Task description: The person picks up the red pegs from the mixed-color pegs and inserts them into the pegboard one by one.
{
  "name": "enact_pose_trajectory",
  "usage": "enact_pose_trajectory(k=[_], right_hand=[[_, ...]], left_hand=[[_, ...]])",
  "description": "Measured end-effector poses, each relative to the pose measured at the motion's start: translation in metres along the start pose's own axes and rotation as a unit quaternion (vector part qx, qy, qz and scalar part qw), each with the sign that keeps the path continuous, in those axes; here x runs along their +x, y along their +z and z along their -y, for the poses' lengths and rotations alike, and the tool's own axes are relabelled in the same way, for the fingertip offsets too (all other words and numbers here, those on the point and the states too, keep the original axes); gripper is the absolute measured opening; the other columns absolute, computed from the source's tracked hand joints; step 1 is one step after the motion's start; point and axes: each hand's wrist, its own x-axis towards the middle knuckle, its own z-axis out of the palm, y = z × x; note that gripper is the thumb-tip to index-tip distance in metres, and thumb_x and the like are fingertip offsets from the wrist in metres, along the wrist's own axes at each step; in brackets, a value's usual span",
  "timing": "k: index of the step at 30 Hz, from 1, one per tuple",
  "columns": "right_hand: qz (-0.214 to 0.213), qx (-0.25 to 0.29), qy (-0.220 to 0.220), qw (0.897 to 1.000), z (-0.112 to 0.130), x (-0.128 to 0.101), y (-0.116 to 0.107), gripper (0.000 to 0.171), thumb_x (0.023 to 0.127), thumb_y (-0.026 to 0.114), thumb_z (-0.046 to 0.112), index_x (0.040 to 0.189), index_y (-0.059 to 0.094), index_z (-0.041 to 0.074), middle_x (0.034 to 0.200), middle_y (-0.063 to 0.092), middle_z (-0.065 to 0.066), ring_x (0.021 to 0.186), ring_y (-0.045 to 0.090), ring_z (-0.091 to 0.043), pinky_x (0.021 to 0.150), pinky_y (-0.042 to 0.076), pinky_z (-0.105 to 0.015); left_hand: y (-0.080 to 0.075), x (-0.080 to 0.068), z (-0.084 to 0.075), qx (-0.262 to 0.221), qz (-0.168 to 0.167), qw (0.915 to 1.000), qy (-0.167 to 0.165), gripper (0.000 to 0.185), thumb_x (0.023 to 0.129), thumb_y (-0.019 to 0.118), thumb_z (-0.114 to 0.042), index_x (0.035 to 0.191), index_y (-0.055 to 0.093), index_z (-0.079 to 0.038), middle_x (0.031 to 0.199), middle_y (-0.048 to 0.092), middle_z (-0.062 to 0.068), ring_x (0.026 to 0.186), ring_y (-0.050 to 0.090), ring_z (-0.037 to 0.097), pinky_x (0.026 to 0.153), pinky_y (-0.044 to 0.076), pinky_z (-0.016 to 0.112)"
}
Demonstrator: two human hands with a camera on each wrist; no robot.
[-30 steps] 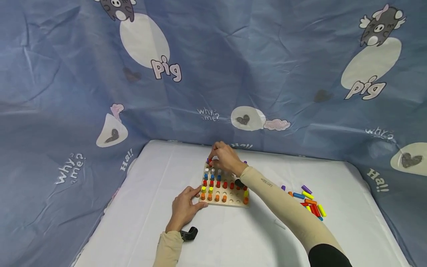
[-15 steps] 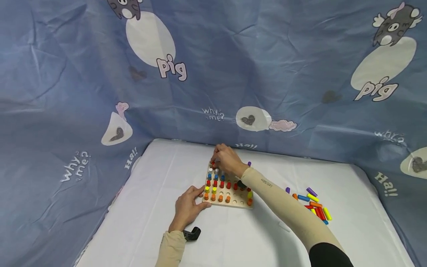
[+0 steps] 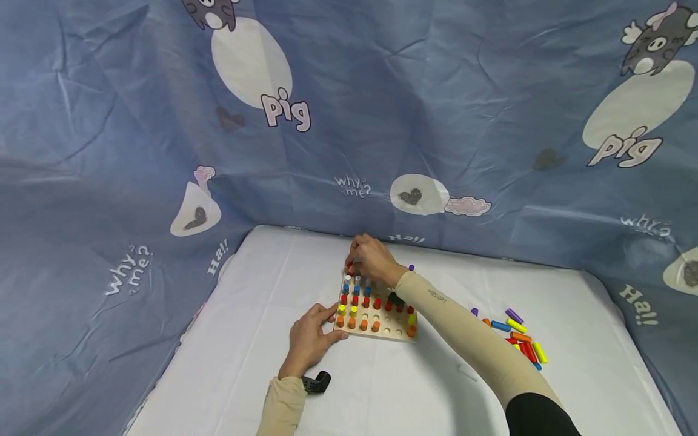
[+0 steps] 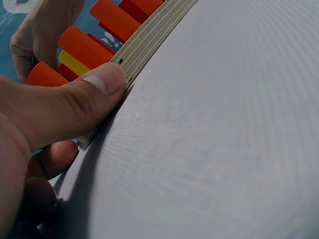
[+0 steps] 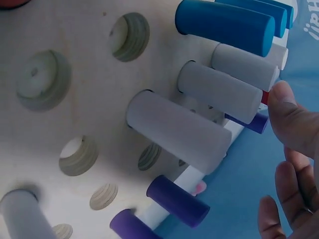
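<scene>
Head view: the wooden pegboard (image 3: 376, 306) lies flat on the white-covered bench (image 3: 245, 339), its pegs standing upright, long axes pointing up out of the holes. The right hand (image 3: 372, 260) reaches over to the far left corner of the board, fingers curled about what looks like a red peg (image 3: 349, 266), though it is too small here to be sure of the pinch. The left hand (image 3: 309, 338) sits at the near left corner, fingers relaxed against the edge; it is far from that peg, so the right is the nearer grip. Loose pegs (image 3: 518, 339) lie well apart to the right.

Left wrist view: the thumb (image 4: 75, 102) presses flat on the board's plywood edge (image 4: 149, 37), with orange pegs (image 4: 87, 47) just above it; this contact is hidden from the head camera.

Right wrist view: grey pegs (image 5: 179, 132), blue pegs (image 5: 224, 25) and purple pegs (image 5: 177, 199) jut from the board, several holes bare; the fingertips (image 5: 294, 119) hover beside the far row, and the red peg barely shows behind them
</scene>
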Motion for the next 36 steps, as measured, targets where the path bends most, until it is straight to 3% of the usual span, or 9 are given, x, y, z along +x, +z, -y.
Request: enact_pose_trajectory(k=[18,31,36], right_hand=[[0.046,0.018,0.024,0.999,-0.003,0.001,-0.013,0.018,0.089,0.088,0.024,0.106,0.086,0.017,0.115,0.072,-0.005,0.106,0.063,-0.026,0.095,0.053,-0.045],[0.018,0.024,0.016,0.999,-0.006,0.002,-0.009,0.014,0.086,0.091,0.019,0.098,0.087,0.015,0.113,0.071,-0.005,0.106,0.061,-0.026,0.095,0.053,-0.044],[0.032,0.024,0.025,0.999,-0.004,0.005,-0.007,0.013,0.088,0.089,0.019,0.100,0.087,0.017,0.115,0.071,-0.004,0.108,0.060,-0.025,0.098,0.053,-0.045]], left_hand=[[-0.002,0.001,-0.004,0.004,0.004,1.0000,0.001,0.073,0.074,0.097,-0.037,0.140,0.072,-0.018,0.094,0.062,-0.010,0.063,0.039,0.002,0.059,0.032,0.022],[-0.001,0.000,-0.003,0.008,0.003,1.0000,-0.004,0.073,0.074,0.097,-0.038,0.140,0.072,-0.018,0.093,0.061,-0.010,0.064,0.039,0.002,0.059,0.032,0.023],[0.000,0.000,0.000,0.007,0.004,1.0000,-0.005,0.073,0.075,0.096,-0.038,0.140,0.071,-0.019,0.094,0.061,-0.010,0.064,0.039,0.002,0.060,0.032,0.023]])
